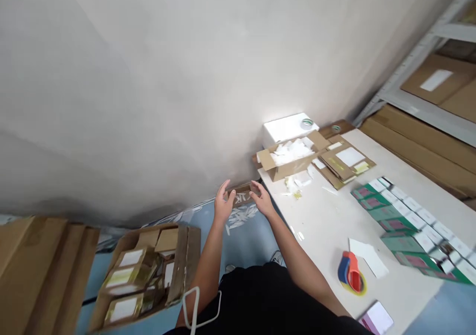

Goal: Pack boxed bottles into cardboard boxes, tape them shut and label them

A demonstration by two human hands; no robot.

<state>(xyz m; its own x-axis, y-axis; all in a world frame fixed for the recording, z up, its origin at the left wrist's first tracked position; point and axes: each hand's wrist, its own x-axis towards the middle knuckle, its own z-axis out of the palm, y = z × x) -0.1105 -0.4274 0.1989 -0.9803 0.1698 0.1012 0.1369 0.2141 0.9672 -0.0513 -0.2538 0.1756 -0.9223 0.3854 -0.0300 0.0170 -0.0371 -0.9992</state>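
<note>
My left hand (223, 203) and my right hand (262, 199) are held out in front of me, palms turned toward each other. Both have fingers apart and slightly curved, with nothing visible held in them. In the gap between them, lower down by the wall, a brown cardboard box (243, 188) shows in part. White strips (241, 215) lie scattered on the blue floor below it. Whether either hand touches that box cannot be made out, though it looks farther away than the fingers.
On the right, a white table (316, 226) bears an open carton (286, 168) of white scraps, flattened cardboard (340, 164), a tape dispenser (350, 274) and rows of green-and-white boxes (412, 226). At left stands a carton (182, 260) of taped parcels. A shelf (412, 104) holds cartons.
</note>
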